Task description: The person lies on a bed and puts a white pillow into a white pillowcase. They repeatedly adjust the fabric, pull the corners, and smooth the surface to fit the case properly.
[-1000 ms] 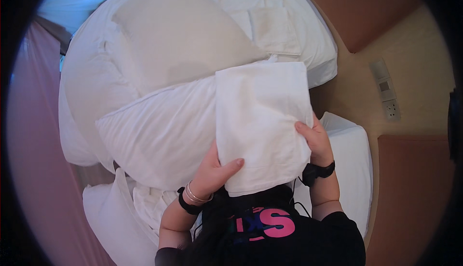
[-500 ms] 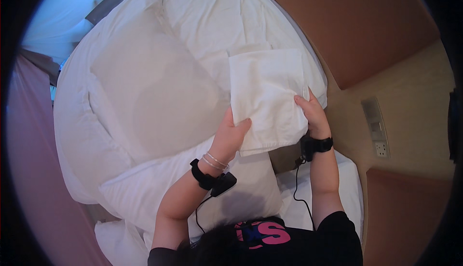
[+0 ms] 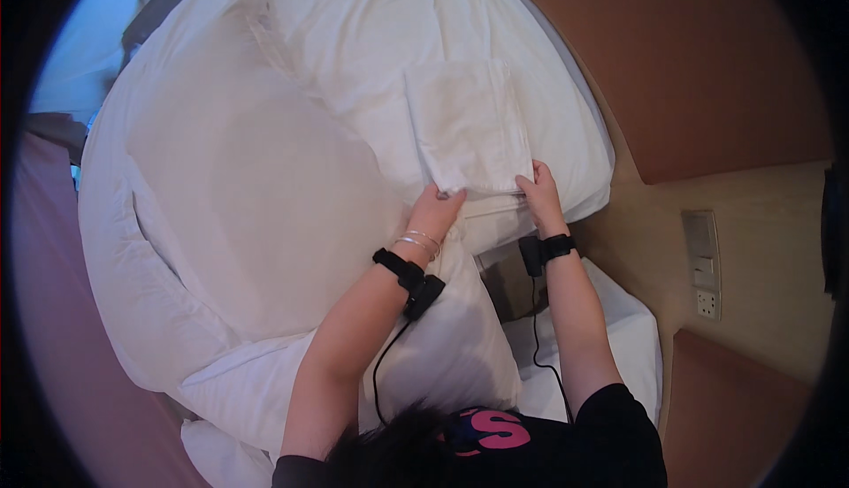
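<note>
A folded white cloth, squarish with layered edges, lies on or just over the white bedding at the far side of the bed. My left hand pinches its near left corner, with the thumb on top and the other fingers partly hidden. At the near right corner, my right hand grips the edge between thumb and fingers. A large white pillow lies left of the cloth, and another white pillow sits beneath my left forearm.
White sheets cover the bed. Brown padded panels line the wall on the right, with a switch and socket plate between them. A pinkish curtain hangs at left. Black straps with cables circle both wrists.
Both hands have carried the folded cloth away from me and lowered it toward the bed. My grip has shifted to its near corners. The view has moved slightly.
</note>
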A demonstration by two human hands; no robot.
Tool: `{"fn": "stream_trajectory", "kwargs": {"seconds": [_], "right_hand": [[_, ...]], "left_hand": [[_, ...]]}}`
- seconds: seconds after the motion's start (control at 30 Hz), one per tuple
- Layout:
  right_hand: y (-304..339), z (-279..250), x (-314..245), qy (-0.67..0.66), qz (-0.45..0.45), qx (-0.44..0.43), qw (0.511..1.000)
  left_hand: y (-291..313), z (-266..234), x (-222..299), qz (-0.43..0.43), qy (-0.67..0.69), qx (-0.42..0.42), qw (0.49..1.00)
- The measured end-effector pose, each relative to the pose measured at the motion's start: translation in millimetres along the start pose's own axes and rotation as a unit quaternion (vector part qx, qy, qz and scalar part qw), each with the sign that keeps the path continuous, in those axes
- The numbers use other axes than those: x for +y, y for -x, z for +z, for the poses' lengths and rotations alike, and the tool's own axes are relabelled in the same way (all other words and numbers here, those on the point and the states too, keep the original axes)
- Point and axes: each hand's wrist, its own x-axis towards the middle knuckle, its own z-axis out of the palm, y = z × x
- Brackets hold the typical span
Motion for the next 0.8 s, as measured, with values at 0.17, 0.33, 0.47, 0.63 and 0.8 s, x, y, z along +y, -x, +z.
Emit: {"fn": "stream_trajectory", "kwargs": {"seconds": [0.17,0.33,0.47,0.63,0.8], "right_hand": [[27,10,-20,-0.089,-0.03,0.06,0.994],[32,-9,13,0.015,-0.004,0.085,0.996],[63,-5,7,0.0,0.009,0.081,0.997],[136,-2,6,0.089,0.053,-0.035,0.994],[253,29,-9,0.15,-0.056,-0.219,0.963]], "left_hand": [[29,-7,35,-0.014,-0.014,-0.008,1.0],[41,-7,30,0.053,-0.238,-0.056,0.968],[112,-39,73,0.102,-0.122,-0.027,0.987],[257,-148,81,0.132,0.059,-0.067,0.987],[408,-234,-19,0.105,0.099,0.218,0.965]]}}
